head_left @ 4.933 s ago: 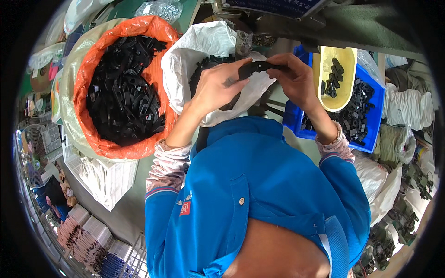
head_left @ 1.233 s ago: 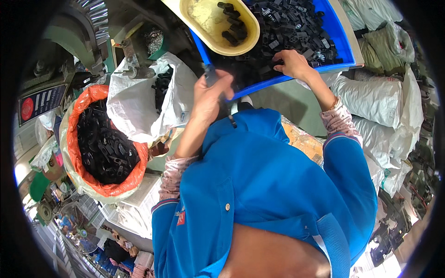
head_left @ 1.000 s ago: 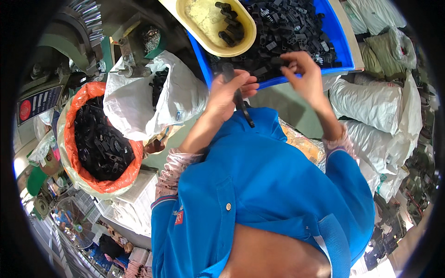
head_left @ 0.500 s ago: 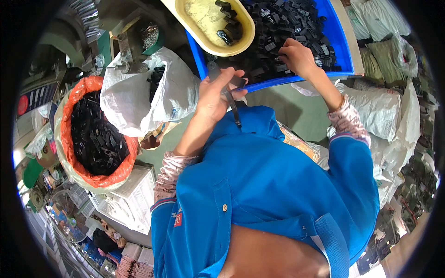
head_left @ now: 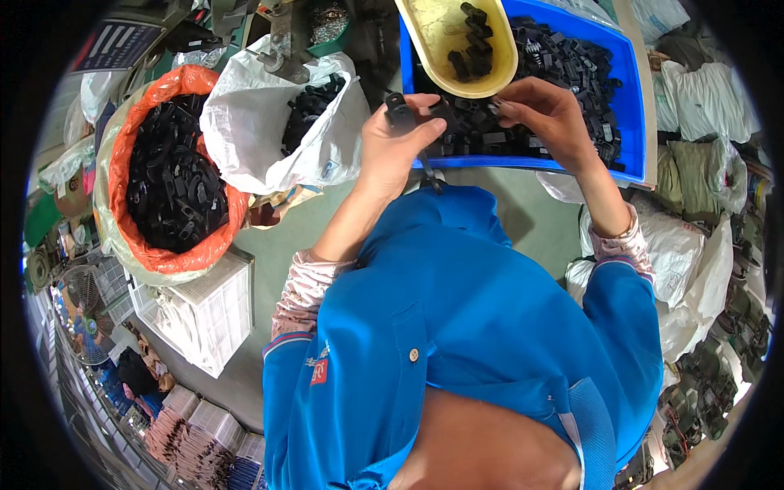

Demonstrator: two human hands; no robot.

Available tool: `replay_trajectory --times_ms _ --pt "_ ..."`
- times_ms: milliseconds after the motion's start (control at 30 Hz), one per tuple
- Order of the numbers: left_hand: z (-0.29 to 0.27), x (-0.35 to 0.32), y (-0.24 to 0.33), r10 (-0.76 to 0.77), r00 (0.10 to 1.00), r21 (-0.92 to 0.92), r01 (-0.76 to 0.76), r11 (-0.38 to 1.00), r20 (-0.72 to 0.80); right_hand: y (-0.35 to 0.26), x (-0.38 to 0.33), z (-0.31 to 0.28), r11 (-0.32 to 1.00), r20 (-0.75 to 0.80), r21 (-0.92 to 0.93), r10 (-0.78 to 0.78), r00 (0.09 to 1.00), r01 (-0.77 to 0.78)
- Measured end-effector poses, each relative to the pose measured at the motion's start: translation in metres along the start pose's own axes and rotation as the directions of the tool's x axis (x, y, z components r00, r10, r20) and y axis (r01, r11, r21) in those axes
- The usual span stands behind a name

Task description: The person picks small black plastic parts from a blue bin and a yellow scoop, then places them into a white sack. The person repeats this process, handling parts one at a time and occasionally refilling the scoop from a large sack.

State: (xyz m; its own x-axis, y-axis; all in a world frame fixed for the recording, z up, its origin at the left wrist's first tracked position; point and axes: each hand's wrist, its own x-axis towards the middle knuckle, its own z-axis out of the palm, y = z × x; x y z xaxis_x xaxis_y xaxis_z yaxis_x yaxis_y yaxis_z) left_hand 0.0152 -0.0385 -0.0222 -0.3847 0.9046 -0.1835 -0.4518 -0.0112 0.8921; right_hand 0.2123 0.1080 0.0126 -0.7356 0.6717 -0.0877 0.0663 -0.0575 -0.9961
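Note:
My left hand (head_left: 394, 147) is closed on a black plastic part (head_left: 399, 113), whose rounded end shows above the fingers. A thin dark strip (head_left: 429, 170) hangs below that hand, over the blue sleeve and lap. My right hand (head_left: 552, 116) is above the near side of the blue bin (head_left: 539, 166), fingers pinched on a small part with a silvery glint (head_left: 494, 106); its shape is mostly hidden. Beneath and around the right hand lies a heap of small black plastic pieces (head_left: 584, 77). The yellow oval tray (head_left: 422, 51) rests over the bin's left part, with several black pieces (head_left: 471, 57) in it.
To the left, a white sack (head_left: 245, 114) holds black parts. Beside it stands an orange-lined sack (head_left: 122, 192) full of black pieces. A white plastic crate (head_left: 222, 314) is on the floor below. Pale sacks (head_left: 674, 237) are stacked at right. A green bowl (head_left: 331, 45) holds small metal bits.
My right hand has come up from the heap and moved left, closer to the left hand and the tray. My left hand has turned with its black part. The whole view has shifted.

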Motion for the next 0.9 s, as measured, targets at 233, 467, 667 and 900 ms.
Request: replay_trajectory --times_ms 233,467,667,900 --pt "0.001 -0.008 0.035 0.147 0.989 0.396 -0.144 0.907 0.023 -0.027 0.027 0.050 0.995 0.150 -0.011 -0.095 0.984 0.098" --pt "-0.017 -0.016 0.046 0.167 0.986 0.391 -0.157 0.907 0.007 -0.040 0.048 0.067 0.733 0.376 -0.432 -0.384 0.843 0.526" --pt "-0.026 -0.014 0.042 0.321 0.943 0.354 -0.272 0.895 -0.088 -0.049 0.075 0.086 0.667 0.523 -0.442 -0.352 0.776 0.600" --pt "-0.040 -0.006 0.038 0.397 0.890 0.226 -0.349 0.909 -0.225 -0.014 0.074 0.110 0.969 0.183 -0.028 -0.237 0.954 0.246"
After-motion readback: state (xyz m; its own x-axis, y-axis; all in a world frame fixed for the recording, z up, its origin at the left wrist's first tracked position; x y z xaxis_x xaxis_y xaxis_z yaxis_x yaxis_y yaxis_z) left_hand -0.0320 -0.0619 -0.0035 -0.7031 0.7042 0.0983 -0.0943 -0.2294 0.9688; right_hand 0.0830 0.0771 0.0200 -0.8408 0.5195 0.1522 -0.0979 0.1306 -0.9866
